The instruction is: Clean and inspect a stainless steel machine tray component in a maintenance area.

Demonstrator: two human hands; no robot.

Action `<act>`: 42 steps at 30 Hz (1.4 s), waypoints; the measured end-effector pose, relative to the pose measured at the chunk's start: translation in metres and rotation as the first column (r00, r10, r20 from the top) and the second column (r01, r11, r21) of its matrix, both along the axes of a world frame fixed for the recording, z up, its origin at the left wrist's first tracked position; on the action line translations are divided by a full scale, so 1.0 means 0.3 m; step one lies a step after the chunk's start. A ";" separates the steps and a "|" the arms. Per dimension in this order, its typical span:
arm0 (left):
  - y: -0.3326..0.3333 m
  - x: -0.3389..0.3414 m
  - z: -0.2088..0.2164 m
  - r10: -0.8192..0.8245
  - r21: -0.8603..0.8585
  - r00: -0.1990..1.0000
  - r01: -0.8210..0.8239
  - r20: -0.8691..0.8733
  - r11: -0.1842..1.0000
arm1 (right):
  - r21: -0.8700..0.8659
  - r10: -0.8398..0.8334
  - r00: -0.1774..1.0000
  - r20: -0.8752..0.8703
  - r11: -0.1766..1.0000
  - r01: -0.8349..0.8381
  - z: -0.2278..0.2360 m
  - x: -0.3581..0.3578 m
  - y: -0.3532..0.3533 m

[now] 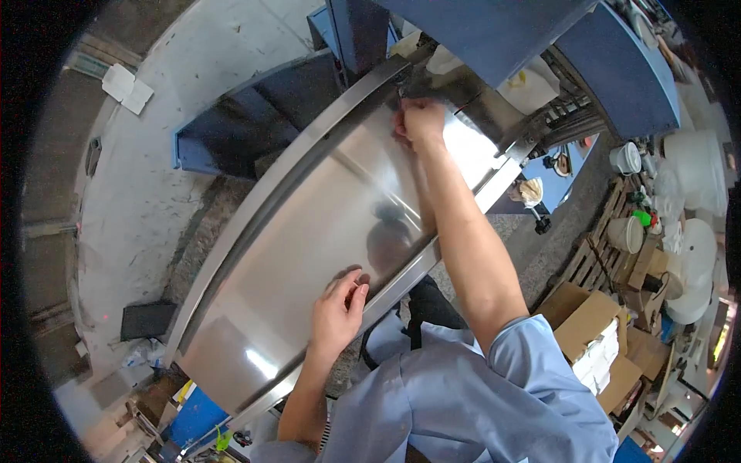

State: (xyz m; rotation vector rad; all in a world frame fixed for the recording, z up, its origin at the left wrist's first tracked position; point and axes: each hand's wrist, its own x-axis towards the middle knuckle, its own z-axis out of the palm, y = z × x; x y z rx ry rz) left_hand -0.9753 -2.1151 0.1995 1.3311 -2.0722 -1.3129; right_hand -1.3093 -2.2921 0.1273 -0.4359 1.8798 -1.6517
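A long metal tray or chute with a shiny floor stretches from the lower left to the machine at the upper right. Over its floor near the front rail, my left hand is open with loosely bent fingers and nothing in it. At the far end, close to the machine, my right hand is closed, its fingertips curled down by the metal surface. Whatever those fingers hold, if anything, is hidden. The raised back rail runs along the far side.
The blue machine housing overhangs the tray's far end near my right hand. Behind the tray stand a dark blue open panel and a white wall. Cardboard boxes, a wooden pallet and white buckets are at the right.
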 end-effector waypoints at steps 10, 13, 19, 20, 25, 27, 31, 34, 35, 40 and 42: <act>0.018 0.022 0.040 -0.001 -0.019 1.000 0.002 0.031 1.000 | -0.246 0.018 0.806 0.591 0.956 0.159 0.068 0.206 -0.134; 0.029 0.019 0.053 -0.002 -0.023 0.998 0.003 0.062 1.000 | -0.269 -0.037 0.860 0.509 0.942 0.200 0.035 0.238 -0.168; 0.053 -0.016 0.035 -0.048 -0.007 0.997 0.048 0.058 0.999 | -0.113 -0.236 0.968 0.085 0.963 0.245 0.012 0.281 -0.187; 0.055 -0.013 0.042 -0.058 -0.052 0.995 0.062 0.080 0.997 | -0.163 -0.140 0.811 0.569 0.947 0.278 0.081 0.302 -0.142; 0.058 -0.016 0.021 -0.058 -0.034 0.996 0.060 0.064 0.998 | 0.012 -0.019 0.968 0.250 1.000 0.016 0.110 0.168 0.016; 0.057 -0.021 0.013 -0.054 -0.022 0.998 0.055 0.045 0.998 | 0.191 0.016 0.999 0.034 0.981 -0.022 0.097 0.076 0.041; 0.047 -0.058 0.019 -0.094 -0.060 0.996 0.094 0.003 0.994 | 0.114 0.038 0.983 -0.180 0.993 -0.017 -0.005 -0.128 0.062; 0.048 -0.020 0.007 -0.056 -0.059 0.998 0.057 0.022 0.997 | 0.094 0.121 0.987 0.105 0.987 -0.131 0.147 -0.062 0.051; 0.047 -0.021 0.006 -0.061 -0.072 0.998 0.062 0.014 0.996 | 0.095 0.118 0.988 0.103 0.987 -0.128 0.145 -0.079 0.054; 0.039 -0.028 0.024 -0.084 -0.068 0.996 0.086 0.022 0.994 | 0.114 0.276 0.949 0.151 0.949 -0.294 0.127 -0.167 0.073; 0.036 -0.029 0.022 -0.091 -0.039 0.995 0.092 0.028 0.995 | 0.144 0.273 0.952 0.139 0.945 -0.292 0.125 -0.169 0.078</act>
